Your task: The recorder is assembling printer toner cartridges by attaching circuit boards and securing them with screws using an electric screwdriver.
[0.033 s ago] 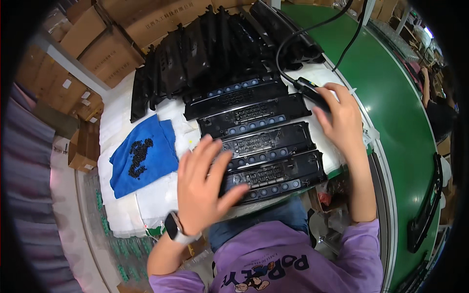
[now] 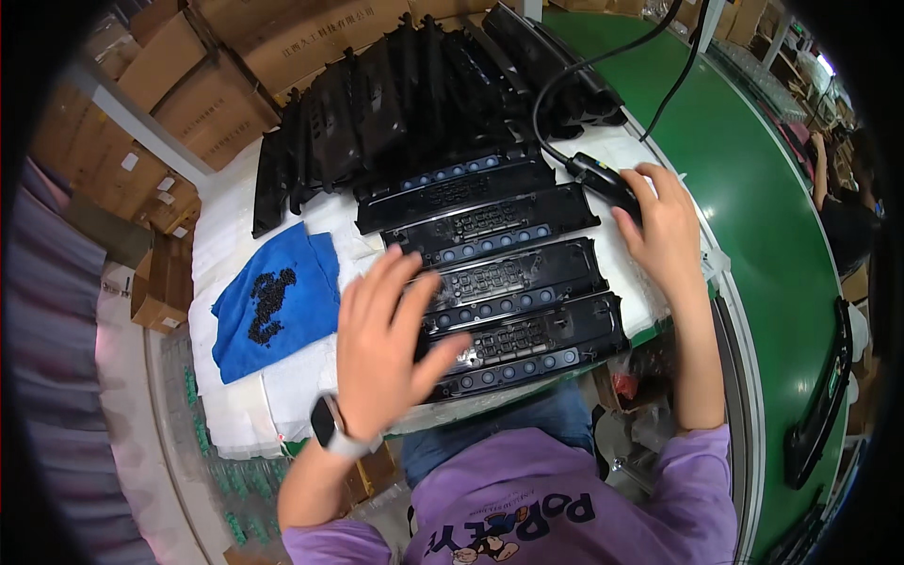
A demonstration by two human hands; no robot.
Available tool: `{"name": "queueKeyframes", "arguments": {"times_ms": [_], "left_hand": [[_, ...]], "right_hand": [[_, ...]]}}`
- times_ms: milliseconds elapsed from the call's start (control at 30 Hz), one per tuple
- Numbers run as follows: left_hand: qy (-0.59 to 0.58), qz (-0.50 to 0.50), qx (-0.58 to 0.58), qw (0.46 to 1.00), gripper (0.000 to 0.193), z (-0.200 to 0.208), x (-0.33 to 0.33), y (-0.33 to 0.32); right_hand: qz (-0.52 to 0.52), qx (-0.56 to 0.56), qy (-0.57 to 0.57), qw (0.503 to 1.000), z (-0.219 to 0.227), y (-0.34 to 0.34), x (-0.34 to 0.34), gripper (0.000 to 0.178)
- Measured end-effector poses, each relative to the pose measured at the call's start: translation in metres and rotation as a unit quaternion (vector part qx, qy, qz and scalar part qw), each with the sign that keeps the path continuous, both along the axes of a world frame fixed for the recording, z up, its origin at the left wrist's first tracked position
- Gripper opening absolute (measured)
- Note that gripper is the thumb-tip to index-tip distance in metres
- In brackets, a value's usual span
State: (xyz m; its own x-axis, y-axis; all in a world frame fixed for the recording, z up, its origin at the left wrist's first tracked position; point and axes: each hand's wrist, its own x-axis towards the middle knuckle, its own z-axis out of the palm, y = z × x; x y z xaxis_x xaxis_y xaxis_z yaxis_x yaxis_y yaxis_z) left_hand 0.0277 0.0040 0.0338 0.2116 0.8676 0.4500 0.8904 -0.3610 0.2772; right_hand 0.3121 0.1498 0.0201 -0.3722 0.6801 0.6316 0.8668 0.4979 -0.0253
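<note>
Four-sided black plastic panels (image 2: 579, 325) lie in a row before me, each with a grid of small cells and a strip of round bluish buttons. Over the left ends of the nearest ones hovers my left hand (image 2: 381, 344), fingers spread, holding nothing. My right hand (image 2: 670, 231) is closed around the end of a black corded hand tool (image 2: 599, 177), which looks like an electric screwdriver, right of the panels. Its tip is hard to make out. On the left, a blue cloth (image 2: 231, 334) carries a heap of tiny black pieces (image 2: 268, 301), perhaps screws.
Behind the row stand many more black plastic parts (image 2: 353, 113), packed side by side on the white-covered table (image 2: 221, 217). Cardboard boxes (image 2: 311, 42) line the back. A green conveyor belt (image 2: 734, 245) runs along the right, bearing a long black part (image 2: 817, 405). Another person (image 2: 847, 226) is at far right.
My left hand has shifted slightly left, uncovering a little more of the panels. My right hand and the tool have moved down a touch.
</note>
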Motion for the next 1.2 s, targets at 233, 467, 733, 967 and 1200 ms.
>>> {"name": "queueKeyframes", "arguments": {"times_ms": [233,467,733,967,1200], "left_hand": [[-0.061,-0.037,-0.122,0.990,0.054,-0.015,-0.031,0.072],[-0.038,-0.028,-0.080,0.996,0.049,-0.023,-0.035,0.070],[-0.006,-0.028,-0.077,0.997,0.051,-0.013,-0.030,0.064],[0.004,-0.014,-0.003,1.000,0.050,-0.020,-0.036,0.062],[-0.033,-0.015,-0.089,0.995,0.050,-0.029,-0.035,0.062]], "right_hand": [[0.030,-0.068,0.075,0.994,-0.021,-0.001,0.021,0.046],[0.027,-0.020,0.171,0.985,-0.019,-0.032,0.038,0.048],[-0.271,-0.071,0.045,0.959,-0.019,-0.006,0.057,0.044],[-0.067,-0.009,0.008,0.998,0.002,-0.024,0.028,0.045],[0.345,-0.304,-0.128,0.879,0.011,-0.105,-0.050,0.081]]}}
